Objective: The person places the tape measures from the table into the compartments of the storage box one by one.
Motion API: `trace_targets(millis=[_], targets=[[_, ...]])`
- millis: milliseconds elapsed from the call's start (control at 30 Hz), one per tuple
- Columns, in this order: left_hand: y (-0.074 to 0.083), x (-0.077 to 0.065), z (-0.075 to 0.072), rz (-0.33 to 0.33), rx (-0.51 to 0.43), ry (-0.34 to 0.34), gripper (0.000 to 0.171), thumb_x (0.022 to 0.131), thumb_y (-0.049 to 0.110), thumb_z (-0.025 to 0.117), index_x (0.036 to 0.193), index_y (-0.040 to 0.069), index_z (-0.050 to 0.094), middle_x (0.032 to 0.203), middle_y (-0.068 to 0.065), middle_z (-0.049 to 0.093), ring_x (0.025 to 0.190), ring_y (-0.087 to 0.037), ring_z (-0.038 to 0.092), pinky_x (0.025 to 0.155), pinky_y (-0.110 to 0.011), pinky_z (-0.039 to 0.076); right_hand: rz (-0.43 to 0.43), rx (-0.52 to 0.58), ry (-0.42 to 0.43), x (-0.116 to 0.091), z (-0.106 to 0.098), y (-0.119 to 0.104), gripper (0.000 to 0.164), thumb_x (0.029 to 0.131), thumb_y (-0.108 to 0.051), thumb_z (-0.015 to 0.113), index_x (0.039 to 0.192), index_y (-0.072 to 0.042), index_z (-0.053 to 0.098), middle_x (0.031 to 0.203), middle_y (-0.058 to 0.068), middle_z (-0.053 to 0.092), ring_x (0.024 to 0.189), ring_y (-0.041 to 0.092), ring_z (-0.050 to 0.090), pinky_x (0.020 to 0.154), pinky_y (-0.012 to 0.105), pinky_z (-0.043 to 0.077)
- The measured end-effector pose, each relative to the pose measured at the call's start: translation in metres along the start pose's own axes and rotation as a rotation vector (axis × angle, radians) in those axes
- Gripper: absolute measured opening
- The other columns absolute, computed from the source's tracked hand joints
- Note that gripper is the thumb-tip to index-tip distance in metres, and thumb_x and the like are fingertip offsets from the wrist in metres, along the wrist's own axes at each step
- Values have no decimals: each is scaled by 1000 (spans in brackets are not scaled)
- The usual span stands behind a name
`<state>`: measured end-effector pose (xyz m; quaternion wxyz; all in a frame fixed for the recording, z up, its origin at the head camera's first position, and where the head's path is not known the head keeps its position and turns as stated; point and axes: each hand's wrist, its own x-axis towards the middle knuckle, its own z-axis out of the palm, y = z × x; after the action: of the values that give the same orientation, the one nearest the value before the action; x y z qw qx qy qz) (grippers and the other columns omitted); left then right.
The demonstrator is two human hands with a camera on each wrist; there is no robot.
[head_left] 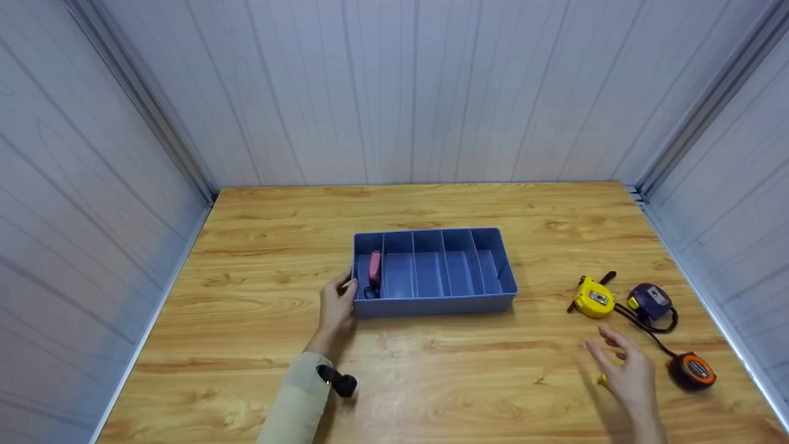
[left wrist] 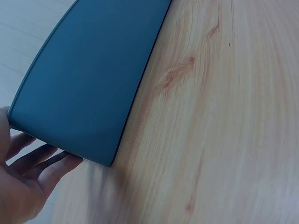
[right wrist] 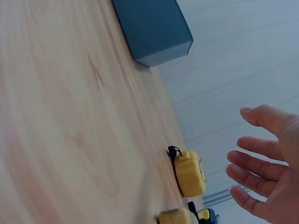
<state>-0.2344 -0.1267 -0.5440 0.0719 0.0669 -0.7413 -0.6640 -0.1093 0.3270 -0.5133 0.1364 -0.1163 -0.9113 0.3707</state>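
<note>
A blue tray (head_left: 431, 304) with several narrow compartments sits mid-table. A pink tape measure (head_left: 374, 266) stands in its leftmost compartment. My left hand (head_left: 338, 302) rests with straight fingers against the tray's left end; in the left wrist view the left hand's fingers (left wrist: 32, 161) lie along the tray's wall (left wrist: 93, 79). My right hand (head_left: 624, 365) hovers open over the table at the right, fingers spread, holding nothing. In front of it lie a yellow tape measure (head_left: 593, 298), a dark blue one (head_left: 650, 300) and an orange-black one (head_left: 694, 370). A small yellow object (head_left: 603, 380) shows partly under the right hand.
The wooden table (head_left: 431, 382) is boxed in by pale panel walls on the left, back and right. The right wrist view shows the right hand (right wrist: 268, 163), the tray's corner (right wrist: 154, 28), the yellow tape measure (right wrist: 190, 172) and another yellow item (right wrist: 174, 217).
</note>
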Motion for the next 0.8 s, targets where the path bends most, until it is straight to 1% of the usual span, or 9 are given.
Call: trace_targets(millis=[200,333,400,500,533,600,667,733,800], targets=[[1,0,-1,-47,-35,9,38,86,3,49,124,-2,49,119,-15,54,99,-26,52,75,-25,45,47,-10,15,-4,-4,11,45,83,-22,62,117,6,53,113,26,53,100,35,48,82,49,38],[1,-1,-1,-33,-28,-1,38,87,3,48,124,-2,49,120,-16,53,100,-27,52,76,-24,45,69,-25,52,-5,-5,23,43,81,-22,64,114,4,56,109,25,56,98,34,50,79,46,41],[1,-1,-2,-8,5,-2,38,86,4,49,124,-1,50,117,-17,54,97,-27,54,67,-22,46,71,-23,65,-5,-4,36,45,80,-25,65,114,4,57,109,26,56,97,36,50,78,47,41],[0,-2,-4,32,43,-5,37,86,5,50,123,0,51,114,-19,56,92,-29,56,55,-20,45,74,-91,105,-1,3,69,49,79,-36,64,114,-1,59,108,21,58,95,33,52,77,45,42],[0,-2,-4,42,50,-6,37,86,5,50,123,0,51,112,-20,57,91,-31,57,52,-20,44,73,-88,104,0,4,78,50,79,-36,64,115,-1,58,109,23,57,97,36,51,79,49,39],[-1,-2,-5,53,55,-8,37,86,5,50,123,0,51,111,-20,57,91,-32,57,50,-20,43,92,-105,134,0,8,92,51,77,-38,66,116,-5,59,110,19,58,97,32,51,80,46,40],[-1,-2,-5,58,59,-11,37,86,5,50,123,-1,51,112,-21,56,92,-33,57,51,-21,44,118,-80,138,-2,6,92,51,77,-36,66,116,-4,58,112,19,57,99,31,50,82,46,39],[0,-2,-5,60,63,-13,37,86,6,50,123,-1,51,113,-21,56,95,-31,57,57,-22,47,152,-20,130,-7,0,81,51,78,-31,67,117,-1,57,113,22,54,102,33,47,84,49,36],[0,-2,-5,62,68,-15,37,86,6,50,123,-2,50,115,-22,54,96,-30,56,65,-25,48,206,-8,105,-13,-7,65,53,80,-32,65,119,2,54,117,23,51,106,34,45,88,49,34]])
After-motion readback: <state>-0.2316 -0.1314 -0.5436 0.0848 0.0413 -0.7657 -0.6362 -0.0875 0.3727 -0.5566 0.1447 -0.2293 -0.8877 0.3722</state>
